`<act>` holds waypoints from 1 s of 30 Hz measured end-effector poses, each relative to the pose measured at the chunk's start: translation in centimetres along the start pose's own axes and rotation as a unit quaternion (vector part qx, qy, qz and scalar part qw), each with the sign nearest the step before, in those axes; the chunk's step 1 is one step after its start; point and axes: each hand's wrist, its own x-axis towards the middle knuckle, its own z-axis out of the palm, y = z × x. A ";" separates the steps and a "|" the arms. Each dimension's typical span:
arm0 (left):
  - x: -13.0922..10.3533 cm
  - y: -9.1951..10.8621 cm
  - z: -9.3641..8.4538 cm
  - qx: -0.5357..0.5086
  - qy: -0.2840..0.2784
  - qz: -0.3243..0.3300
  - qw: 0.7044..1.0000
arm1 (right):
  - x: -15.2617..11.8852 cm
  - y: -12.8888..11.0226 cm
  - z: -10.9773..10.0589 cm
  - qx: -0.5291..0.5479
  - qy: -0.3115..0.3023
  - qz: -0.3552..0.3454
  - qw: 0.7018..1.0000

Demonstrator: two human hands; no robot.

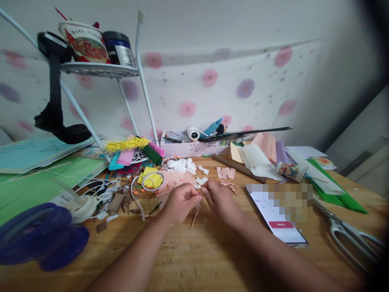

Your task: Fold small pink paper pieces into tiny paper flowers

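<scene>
Both hands meet over the wooden table, fingertips nearly touching. My left hand [184,200] is closed in a pinch, and a thin, twisted pale pink paper strip [194,219] hangs below its fingers. My right hand [219,200] pinches close against it, at what appears to be the upper end of the same strip; the fingers hide most of that part. Behind the hands lie a pale pink paper sheet [174,181], small white paper pieces [185,165] and cut pink pieces [226,173]. More twisted pink strips [230,186] rest just beyond my right hand.
A phone [278,219] and large scissors [346,229] lie on the right. At left stand a blue tape dispenser [42,237] and a white rack [100,69]. A yellow tape ring [152,181], a brown stick [238,168] and a white box [194,149] are farther back.
</scene>
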 end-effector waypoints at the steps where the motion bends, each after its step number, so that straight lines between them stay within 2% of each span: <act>1: 0.0 0.1 0.0 0.004 -0.007 0.005 1.000 | 0.0 0.1 0.2 -0.004 0.003 0.003 1.000; 4: 0.2 0.5 0.2 0.026 -0.007 0.031 0.999 | 0.1 0.6 0.5 0.010 0.010 0.022 1.000; 7: 0.3 0.7 0.4 0.006 0.041 0.021 0.999 | 0.2 0.7 0.4 0.134 0.017 0.043 0.990; 9: 0.4 0.7 0.4 -0.096 0.097 -0.020 0.990 | 0.3 0.6 0.3 0.255 0.010 0.045 0.966; 10: 0.5 0.6 0.3 -0.170 0.129 -0.039 0.976 | 0.3 0.5 0.3 0.303 0.002 0.043 0.952; 12: 0.6 0.5 0.1 -0.316 0.188 -0.057 0.928 | 0.2 0.4 0.4 0.339 -0.012 0.041 0.940; 13: 0.7 0.5 0.0 -0.365 0.199 -0.057 0.908 | 0.2 0.3 0.5 0.332 -0.013 0.043 0.942; 15: 0.7 0.6 -0.2 -0.411 0.184 -0.067 0.890 | 0.2 0.3 0.7 0.300 -0.001 0.046 0.953; 17: 0.7 0.8 -0.3 -0.421 0.150 -0.089 0.890 | 0.2 0.4 1.0 0.278 0.019 0.048 0.959; 20: 0.5 1.0 -0.1 -0.410 0.110 -0.111 0.898 | 0.3 0.4 1.1 0.271 0.039 0.049 0.961; 26: 0.2 0.5 0.3 -0.350 0.074 -0.112 0.927 | 0.3 -0.1 0.5 0.233 0.068 0.056 0.968; 30: 0.2 0.3 0.2 -0.310 0.046 -0.140 0.939 | 0.4 -0.1 -0.2 0.193 0.081 0.015 0.978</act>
